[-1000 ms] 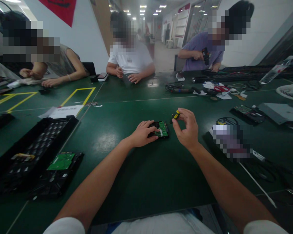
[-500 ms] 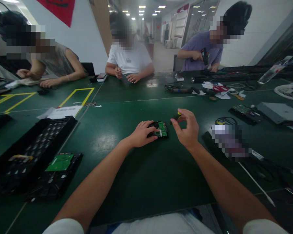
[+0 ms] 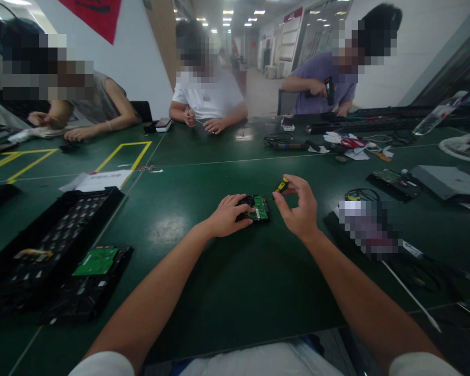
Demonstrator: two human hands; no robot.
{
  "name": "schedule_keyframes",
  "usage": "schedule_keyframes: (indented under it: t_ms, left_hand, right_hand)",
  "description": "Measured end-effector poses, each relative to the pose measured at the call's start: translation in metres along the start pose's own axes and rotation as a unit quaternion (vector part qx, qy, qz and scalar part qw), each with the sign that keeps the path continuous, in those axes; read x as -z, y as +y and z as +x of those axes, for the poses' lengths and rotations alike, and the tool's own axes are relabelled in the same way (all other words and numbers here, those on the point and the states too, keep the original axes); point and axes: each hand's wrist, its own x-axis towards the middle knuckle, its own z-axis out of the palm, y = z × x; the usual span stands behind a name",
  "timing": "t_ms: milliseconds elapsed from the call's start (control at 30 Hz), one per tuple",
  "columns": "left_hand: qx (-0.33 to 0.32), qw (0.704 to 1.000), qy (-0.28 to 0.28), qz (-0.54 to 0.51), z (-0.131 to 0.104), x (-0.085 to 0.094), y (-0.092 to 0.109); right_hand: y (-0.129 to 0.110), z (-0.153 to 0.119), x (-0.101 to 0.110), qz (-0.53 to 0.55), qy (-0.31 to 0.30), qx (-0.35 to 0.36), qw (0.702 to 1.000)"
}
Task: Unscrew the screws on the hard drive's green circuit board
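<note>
In front of me on the green table lies a hard drive (image 3: 261,208), its green circuit board facing up. My left hand (image 3: 231,215) is over the drive's left side, thumb at the near edge and fingers across the top, gripping it and hiding part of it. Just right of the drive, my right hand (image 3: 302,209) pinches a small yellow and black screwdriver (image 3: 282,185) between thumb and fingers. The screwdriver is tilted, its lower end toward the drive; whether its tip touches anything I cannot make out.
On the left stand a long black tray (image 3: 62,219) and hard drives (image 3: 97,261) with a green board. To the right are a blurred-out device (image 3: 366,230) with cables, another drive (image 3: 395,183) and a grey metal box (image 3: 448,183). Three people sit across the table.
The screwdriver has turned in my right fingers, so more of its yellow handle shows. My left hand and the hard drive have stayed in place.
</note>
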Motion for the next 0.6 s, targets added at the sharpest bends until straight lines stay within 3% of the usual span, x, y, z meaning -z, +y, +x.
schedule_keyframes:
  t_ms: [367, 600]
  left_hand:
    - [-0.010, 1.000, 0.002, 0.003, 0.000, 0.000, -0.001]
    - [-0.002, 1.000, -0.001, -0.001, 0.000, 0.000, -0.001]
  right_hand:
    - [0.011, -0.005, -0.005, 0.159, -0.049, -0.106, 0.980]
    - [0.010, -0.004, -0.004, 0.134, -0.005, -0.101, 0.986]
